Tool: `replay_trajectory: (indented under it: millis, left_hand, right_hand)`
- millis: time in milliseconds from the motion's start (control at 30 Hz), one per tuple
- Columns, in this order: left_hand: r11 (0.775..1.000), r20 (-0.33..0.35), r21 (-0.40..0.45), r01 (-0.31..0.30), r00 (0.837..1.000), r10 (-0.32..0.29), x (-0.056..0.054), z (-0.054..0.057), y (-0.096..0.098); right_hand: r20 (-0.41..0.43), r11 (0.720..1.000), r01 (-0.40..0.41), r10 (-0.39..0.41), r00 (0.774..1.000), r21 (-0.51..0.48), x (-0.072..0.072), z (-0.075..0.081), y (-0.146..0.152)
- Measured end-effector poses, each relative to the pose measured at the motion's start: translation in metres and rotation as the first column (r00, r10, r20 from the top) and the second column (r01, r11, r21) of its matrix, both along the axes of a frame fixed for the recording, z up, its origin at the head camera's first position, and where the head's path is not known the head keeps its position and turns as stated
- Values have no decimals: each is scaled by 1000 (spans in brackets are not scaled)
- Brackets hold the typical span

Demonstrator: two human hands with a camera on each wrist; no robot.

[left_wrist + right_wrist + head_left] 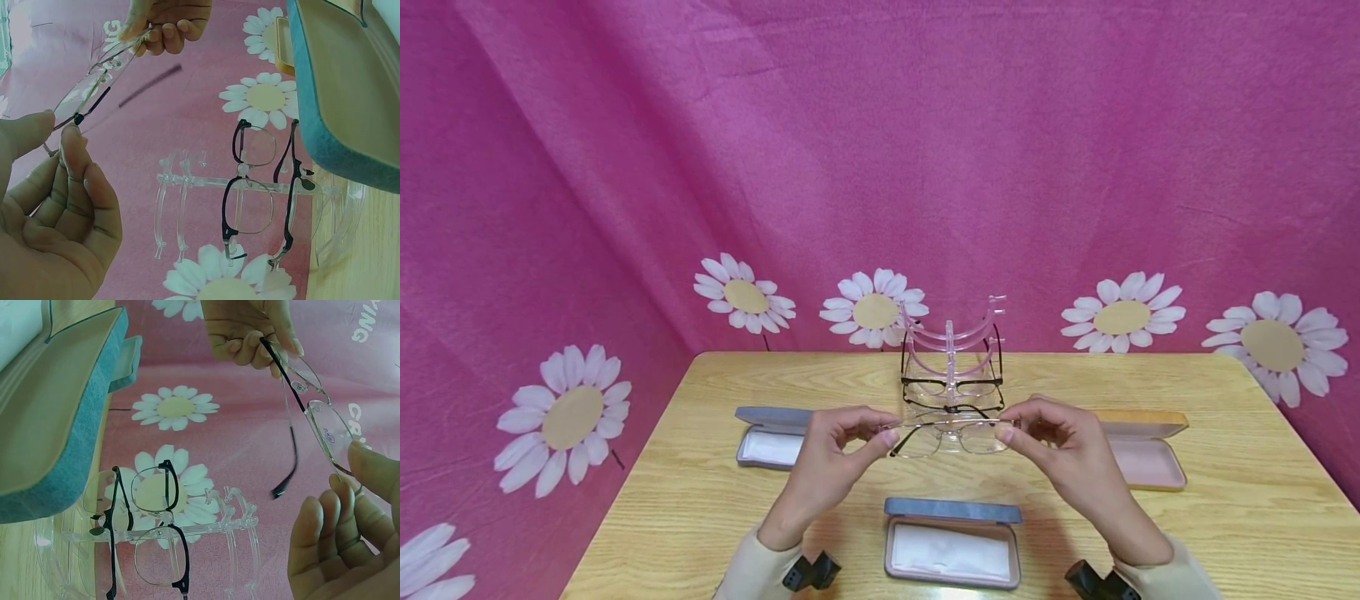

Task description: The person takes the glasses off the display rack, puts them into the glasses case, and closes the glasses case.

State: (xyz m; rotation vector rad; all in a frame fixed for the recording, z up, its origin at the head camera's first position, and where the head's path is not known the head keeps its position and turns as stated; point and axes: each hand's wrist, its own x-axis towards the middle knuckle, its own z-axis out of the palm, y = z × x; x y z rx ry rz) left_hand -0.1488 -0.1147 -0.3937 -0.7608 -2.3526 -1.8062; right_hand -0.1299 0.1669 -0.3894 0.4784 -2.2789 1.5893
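Both hands hold one pair of thin metal-rimmed eyeglasses [983,438] level above the table, lenses side by side. My left hand [838,454] pinches the left end of the frame between thumb and fingers. At the opposite end my right hand [1067,450] does the same. The dark-tipped temples [286,369] trail behind the lenses in the right wrist view. Just beyond the hands stands a clear pinkish eyeglasses stand [951,354]. Two pairs with dark frames rest on its lower tiers, one being the black-browed eyeglasses [229,219]; the upper tiers hold none.
Nearest me lies an open blue case [887,558] with a white cloth [951,552] inside. Another open grey-blue case [775,414] with a cloth sits left, partly behind my left hand. An open yellow case [1150,425] with pink lining lies right. A pink flowered curtain [955,167] hangs behind the table.
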Motion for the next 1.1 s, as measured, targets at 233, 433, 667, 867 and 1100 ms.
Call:
replay_trajectory:
  millis: [233,433,667,867,1100]
  left_hand:
    - [999,4,11,30,1000,-30,-2,-2,0]
    - [999,-4,16,49,999,-49,-2,-3,-1]
    - [998,36,15,57,998,-58,-2,-1,-2]
    - [998,68,13,66,995,-66,-3,-2,-3]
    - [997,122,-22,72,990,-69,-4,-7,-9]
  right_hand:
    - [3,1000,-16,16,1000,-6,-1,-1,1]
    - [16,1000,-23,23,1000,-5,-1,-1,1]
    - [60,999,-36,35,998,5,-1,-1,1]
    - [82,999,-41,40,996,14,0,-1,2]
    - [119,996,-59,51,992,68,0,-5,3]
